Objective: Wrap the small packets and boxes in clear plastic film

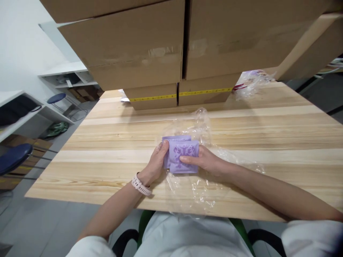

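My left hand (157, 160) and my right hand (205, 159) both hold a small stack of purple cards (182, 154) with a pale ornamental print, just above the wooden table (107, 142). The left hand's fingers wrap the stack's left edge, with the thumb on top. From the right, my other hand pinches it with the thumb lying across the printed face. A crumpled clear plastic bag (203, 185) lies under and around both hands. A pale watch band sits on my left wrist.
Large cardboard boxes (150, 46) are stacked at the table's far side, some with yellow tape. Another clear bag with purple contents (252, 80) lies at the far right. Blue stools (13, 157) and white shelving (66, 75) stand on the left.
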`<state>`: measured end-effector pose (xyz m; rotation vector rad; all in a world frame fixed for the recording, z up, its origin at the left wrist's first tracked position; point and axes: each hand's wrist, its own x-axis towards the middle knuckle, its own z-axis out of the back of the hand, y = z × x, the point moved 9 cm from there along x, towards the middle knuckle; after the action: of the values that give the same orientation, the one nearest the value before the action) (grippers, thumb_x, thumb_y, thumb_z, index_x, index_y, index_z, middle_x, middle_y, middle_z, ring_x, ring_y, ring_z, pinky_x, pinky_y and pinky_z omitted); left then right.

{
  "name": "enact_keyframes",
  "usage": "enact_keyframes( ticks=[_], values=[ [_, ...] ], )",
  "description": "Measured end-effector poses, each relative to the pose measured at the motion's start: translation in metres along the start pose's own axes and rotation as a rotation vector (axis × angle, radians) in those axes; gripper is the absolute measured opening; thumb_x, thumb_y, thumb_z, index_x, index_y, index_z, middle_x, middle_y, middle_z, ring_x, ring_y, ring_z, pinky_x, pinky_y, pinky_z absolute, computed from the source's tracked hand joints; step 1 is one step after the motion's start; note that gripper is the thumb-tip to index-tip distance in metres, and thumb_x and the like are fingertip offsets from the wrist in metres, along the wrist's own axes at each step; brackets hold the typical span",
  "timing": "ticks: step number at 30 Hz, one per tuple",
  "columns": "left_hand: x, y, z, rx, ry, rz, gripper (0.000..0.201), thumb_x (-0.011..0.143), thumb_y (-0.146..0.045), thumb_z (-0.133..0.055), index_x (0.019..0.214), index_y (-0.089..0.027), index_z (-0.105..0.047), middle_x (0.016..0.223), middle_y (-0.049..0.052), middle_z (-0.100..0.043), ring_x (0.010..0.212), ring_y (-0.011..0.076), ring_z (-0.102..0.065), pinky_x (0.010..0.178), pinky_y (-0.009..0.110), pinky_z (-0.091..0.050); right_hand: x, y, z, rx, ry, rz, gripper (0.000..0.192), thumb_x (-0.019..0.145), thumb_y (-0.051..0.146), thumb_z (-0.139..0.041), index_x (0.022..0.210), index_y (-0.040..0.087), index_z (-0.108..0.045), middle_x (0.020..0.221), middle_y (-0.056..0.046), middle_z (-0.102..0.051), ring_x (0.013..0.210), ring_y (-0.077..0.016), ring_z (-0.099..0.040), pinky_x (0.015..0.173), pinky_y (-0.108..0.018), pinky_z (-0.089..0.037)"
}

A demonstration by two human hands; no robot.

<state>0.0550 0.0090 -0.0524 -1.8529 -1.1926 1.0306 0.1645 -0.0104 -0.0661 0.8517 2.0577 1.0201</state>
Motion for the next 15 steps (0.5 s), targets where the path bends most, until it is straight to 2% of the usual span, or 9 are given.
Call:
enact_keyframes(
  ticks=[3, 5, 6, 8, 10, 13, 15],
  values=[
    [0.005, -0.01, 0.021, -0.02, -0.148, -0.061, 0.049, 0.077, -0.065, -0.081, 0.082, -0.019, -0.064, 0.051, -0.006, -0.053, 0.042, 0.0086, -0.049, 0.043, 0.019, -0.04, -0.008, 0.029, 0.014, -0.09, -0.044, 0.014, 0.034, 0.078, 0.041, -0.088, 0.104, 0.022, -0.078, 0.103, -0.008, -0.079, 0.092, -0.0233, -0.076, 0.089, -0.044, -0.063],
    [0.006, -0.019, 0.038, -0.025, -0.26, -0.082, 0.044, 0.082, -0.057, -0.08, 0.077, -0.019, -0.058, 0.045, -0.011, -0.038, 0.034, 0.0044, -0.032, 0.035, 0.016, -0.025, -0.016, 0.062, 0.035, -0.227, -0.153, 0.101, 0.033, 0.075, 0.046, -0.089, 0.096, 0.022, -0.08, 0.1, -0.008, -0.079, 0.091, -0.0237, -0.076, 0.089, -0.043, -0.063],
    [0.007, -0.023, 0.046, -0.03, -0.312, -0.087, 0.039, 0.084, -0.052, -0.079, 0.078, -0.019, -0.059, 0.045, -0.011, -0.036, 0.033, 0.0037, -0.029, 0.034, 0.015, -0.021, -0.022, 0.079, 0.046, -0.293, -0.217, 0.159, 0.034, 0.074, 0.049, -0.089, 0.094, 0.023, -0.08, 0.098, -0.008, -0.079, 0.091, -0.0241, -0.076, 0.088, -0.043, -0.063],
    [0.007, -0.031, 0.059, -0.055, -0.4, -0.102, 0.03, 0.084, -0.042, -0.08, 0.083, -0.018, -0.061, 0.047, -0.011, -0.038, 0.035, 0.0034, -0.032, 0.034, 0.014, -0.021, -0.034, 0.11, 0.062, -0.428, -0.299, 0.26, 0.037, 0.073, 0.053, -0.088, 0.096, 0.025, -0.08, 0.099, -0.007, -0.079, 0.093, -0.0256, -0.075, 0.089, -0.044, -0.063],
    [0.009, -0.035, 0.066, -0.101, -0.44, -0.112, 0.025, 0.082, -0.033, -0.081, 0.082, -0.017, -0.062, 0.05, -0.01, -0.045, 0.037, 0.0033, -0.038, 0.037, 0.014, -0.028, -0.04, 0.128, 0.067, -0.593, -0.269, 0.313, 0.037, 0.074, 0.054, -0.087, 0.099, 0.027, -0.081, 0.104, -0.007, -0.078, 0.1, -0.027, -0.074, 0.091, -0.045, -0.062],
    [0.013, -0.035, 0.069, -0.169, -0.45, -0.108, 0.023, 0.081, -0.026, -0.081, 0.076, -0.015, -0.062, 0.057, -0.007, -0.056, 0.041, 0.0043, -0.046, 0.043, 0.017, -0.04, -0.035, 0.125, 0.061, -0.88, -0.08, 0.302, 0.031, 0.074, 0.05, -0.087, 0.096, 0.029, -0.082, 0.121, -0.007, -0.074, 0.121, -0.0302, -0.067, 0.099, -0.046, -0.057],
    [0.015, -0.035, 0.071, -0.194, -0.463, -0.094, 0.021, 0.081, -0.024, -0.081, 0.075, -0.014, -0.062, 0.058, -0.005, -0.059, 0.042, 0.0057, -0.05, 0.047, 0.019, -0.046, -0.023, 0.112, 0.066, -0.952, -0.016, 0.249, 0.031, 0.074, 0.05, -0.088, 0.094, 0.028, -0.082, 0.122, -0.008, -0.074, 0.121, -0.0308, -0.066, 0.097, -0.044, -0.058]
  ],
)
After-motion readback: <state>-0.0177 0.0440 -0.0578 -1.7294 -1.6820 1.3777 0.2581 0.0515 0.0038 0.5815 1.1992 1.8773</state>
